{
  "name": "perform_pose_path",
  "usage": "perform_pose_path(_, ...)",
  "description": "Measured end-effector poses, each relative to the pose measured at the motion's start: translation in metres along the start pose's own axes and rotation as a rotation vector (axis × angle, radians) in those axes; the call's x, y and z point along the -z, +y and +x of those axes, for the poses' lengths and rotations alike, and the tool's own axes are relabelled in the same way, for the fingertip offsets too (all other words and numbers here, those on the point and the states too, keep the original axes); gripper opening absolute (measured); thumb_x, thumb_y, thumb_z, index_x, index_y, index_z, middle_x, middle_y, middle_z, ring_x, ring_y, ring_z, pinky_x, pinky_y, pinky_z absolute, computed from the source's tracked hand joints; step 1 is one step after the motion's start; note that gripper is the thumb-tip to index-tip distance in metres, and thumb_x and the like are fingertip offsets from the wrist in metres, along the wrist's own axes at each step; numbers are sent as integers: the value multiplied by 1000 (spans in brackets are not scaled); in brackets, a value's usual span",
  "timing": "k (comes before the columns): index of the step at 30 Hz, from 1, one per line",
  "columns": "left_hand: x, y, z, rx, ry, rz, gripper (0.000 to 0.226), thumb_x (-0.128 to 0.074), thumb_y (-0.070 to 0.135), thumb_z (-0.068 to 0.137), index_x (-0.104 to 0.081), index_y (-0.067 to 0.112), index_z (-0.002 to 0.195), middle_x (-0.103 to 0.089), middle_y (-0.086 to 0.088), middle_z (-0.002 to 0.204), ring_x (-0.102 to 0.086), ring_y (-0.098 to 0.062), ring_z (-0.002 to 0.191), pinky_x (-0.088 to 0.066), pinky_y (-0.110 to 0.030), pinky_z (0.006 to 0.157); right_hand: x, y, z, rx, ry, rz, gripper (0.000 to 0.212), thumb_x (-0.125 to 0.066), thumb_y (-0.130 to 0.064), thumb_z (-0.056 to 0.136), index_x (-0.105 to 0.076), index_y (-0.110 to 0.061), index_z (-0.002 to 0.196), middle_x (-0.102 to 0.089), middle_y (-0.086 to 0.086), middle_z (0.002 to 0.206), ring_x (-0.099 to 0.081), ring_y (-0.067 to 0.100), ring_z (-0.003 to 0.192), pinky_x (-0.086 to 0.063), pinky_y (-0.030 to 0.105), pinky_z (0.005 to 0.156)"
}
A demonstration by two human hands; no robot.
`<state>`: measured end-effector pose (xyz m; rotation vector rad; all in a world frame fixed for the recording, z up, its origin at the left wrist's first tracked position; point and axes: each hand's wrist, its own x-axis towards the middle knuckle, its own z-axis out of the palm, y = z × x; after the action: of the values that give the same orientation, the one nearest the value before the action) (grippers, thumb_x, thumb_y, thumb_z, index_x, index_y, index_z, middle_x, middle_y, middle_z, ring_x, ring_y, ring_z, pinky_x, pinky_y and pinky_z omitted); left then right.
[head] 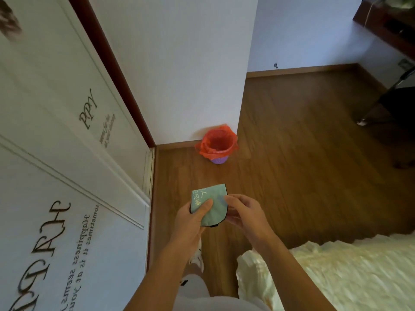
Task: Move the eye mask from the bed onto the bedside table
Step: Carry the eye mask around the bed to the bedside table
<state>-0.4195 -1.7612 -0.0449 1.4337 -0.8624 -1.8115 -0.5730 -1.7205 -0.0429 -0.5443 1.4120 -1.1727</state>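
Observation:
A mint-green eye mask [213,199] with black edging and pale printed characters is folded and held in the air over the wooden floor, in the middle of the head view. My left hand [193,218] grips its left side, thumb on top. My right hand [243,213] pinches its right edge with the fingertips. The bed [336,272], under a cream ruffled cover, lies at the lower right, below and right of my hands. No bedside table shows in this view.
A white wardrobe [67,176] with printed lettering fills the left. A purple bin with a red liner [216,145] stands on the floor by the wall corner ahead. A dark chair [390,102] and a brown desk [386,21] are at the upper right.

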Motion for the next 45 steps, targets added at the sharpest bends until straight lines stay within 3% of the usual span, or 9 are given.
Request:
perform_pose_path(6, -25, 46, 97, 43, -104, 24, 56, -77, 32, 69, -66, 8, 118, -75, -15, 111, -71, -29, 102, -59, -41, 85, 3, -36, 86, -23, 101, 39, 23, -72, -30, 92, -73, -13, 109, -83, -4, 91, -80, 15, 87, -61, 20, 67)
perform_pose_path(10, -46, 94, 165, 62, -190, 54, 42, -72, 20, 84, -62, 6, 122, -73, -16, 115, -70, -29, 104, -59, -38, 83, 0, -77, 141, -22, 195, 44, 20, -72, -35, 91, -75, -18, 103, -83, -6, 89, -79, 15, 88, -63, 22, 69)
perform_pose_path(14, -79, 135, 222, 36, -271, 107, 33, -72, 22, 85, -63, 15, 116, -73, -10, 110, -71, -23, 97, -62, -28, 71, 7, -113, 183, -2, 307, 81, 20, -71, -34, 92, -75, -18, 103, -80, 5, 96, -76, 26, 97, -63, 30, 79)
perform_pose_path(19, -139, 150, 263, 99, -419, 179, 27, -75, 22, 82, -63, 26, 106, -73, -4, 106, -71, -20, 98, -62, -27, 71, 44, -134, 206, -10, 446, 115, 21, -67, -38, 95, -71, -21, 108, -76, 4, 108, -74, 23, 99, -63, 31, 82)
perform_pose_path(24, -208, 147, 284, 191, -607, 275, 37, -78, 22, 72, -65, 25, 107, -79, 2, 94, -74, -16, 94, -61, -31, 77, 98, -138, 211, 13, 621, 229, 29, -70, -38, 93, -72, -16, 112, -78, 7, 108, -75, 25, 99, -64, 32, 82)
perform_pose_path(31, -329, 121, 296, 252, -760, 450, 36, -73, 17, 83, -65, 11, 118, -75, -13, 109, -71, -27, 103, -56, -43, 93, 192, -140, 209, 55, 835, 358, 25, -73, -37, 89, -76, -16, 103, -81, 10, 100, -77, 25, 95, -65, 31, 78)
perform_pose_path(39, -519, 70, 280, 273, -867, 543, 33, -74, 19, 83, -66, 13, 114, -76, -10, 106, -72, -23, 99, -57, -36, 81, 366, -169, 190, 83, 966, 389, 36, -72, -42, 86, -76, -14, 108, -81, 5, 103, -78, 19, 94, -65, 36, 85)
perform_pose_path(43, -608, 50, 259, 273, -936, 577, 30, -74, 19, 83, -67, 16, 112, -77, -8, 104, -73, -21, 97, -58, -34, 79, 443, -183, 171, 94, 1000, 406, 36, -70, -39, 92, -72, -12, 115, -80, 3, 105, -78, 13, 91, -64, 26, 76)
perform_pose_path(45, -643, 42, 250, 270, -975, 603, 28, -74, 20, 84, -67, 17, 111, -77, -7, 104, -72, -21, 98, -57, -34, 79, 475, -187, 163, 101, 1033, 428, 34, -71, -38, 92, -73, -11, 114, -80, 4, 104, -79, 14, 92, -65, 29, 79)
